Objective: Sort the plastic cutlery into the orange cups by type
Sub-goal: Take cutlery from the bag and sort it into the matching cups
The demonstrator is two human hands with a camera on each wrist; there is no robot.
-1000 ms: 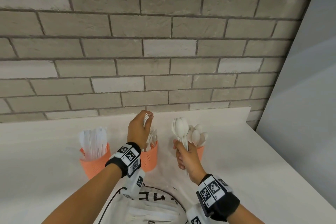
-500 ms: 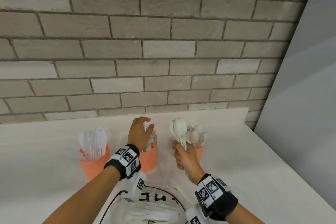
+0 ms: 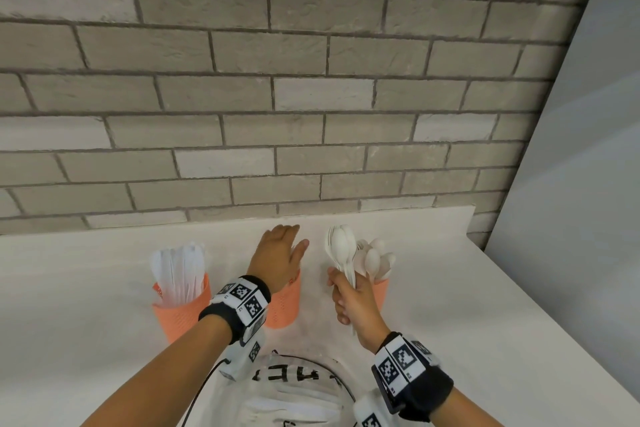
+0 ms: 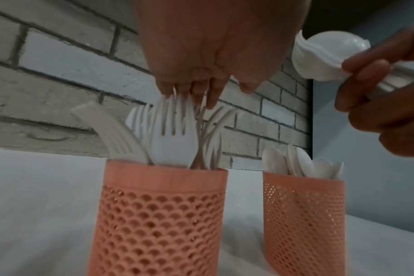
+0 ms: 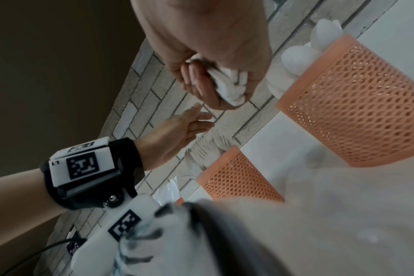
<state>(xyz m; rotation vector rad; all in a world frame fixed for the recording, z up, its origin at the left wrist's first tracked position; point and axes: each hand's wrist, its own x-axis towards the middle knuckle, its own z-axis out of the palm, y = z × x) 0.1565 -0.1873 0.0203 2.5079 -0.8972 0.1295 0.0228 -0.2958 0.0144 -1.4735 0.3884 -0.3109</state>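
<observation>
Spoons [image 3: 341, 246] bunched together are sitting in the right hand [image 3: 355, 302], whose fingers are wrapping tightly round the handles at lower centre of the head view while the bowls are fanning upward; in the right wrist view the handle ends are poking out of the curled fist [image 5: 229, 89]. Just behind that hand, the right orange cup [image 3: 381, 291] is already holding more spoons [image 3: 375, 262], bowls up. Left of it, the left hand [image 3: 277, 260] is hovering flat over the middle orange cup [image 3: 284, 308], fingers straight and spread, gripping nothing; in the left wrist view its fingertips [image 4: 212, 97] are touching or nearly touching the tines of the white forks [image 4: 173, 130] standing in that perforated cup [image 4: 161, 214]. Farther left in the head view, the left orange cup [image 3: 183, 319] is holding a sheaf of white knives [image 3: 180, 270], upright. All three cups are standing in a row on the white counter [image 3: 69, 305] in front of the grey brick wall [image 3: 277, 80]. Both wrists are wearing black bands with square printed markers [image 3: 242, 298], and a white printed shirt [image 3: 301, 392] is filling the bottom centre of the frame.
</observation>
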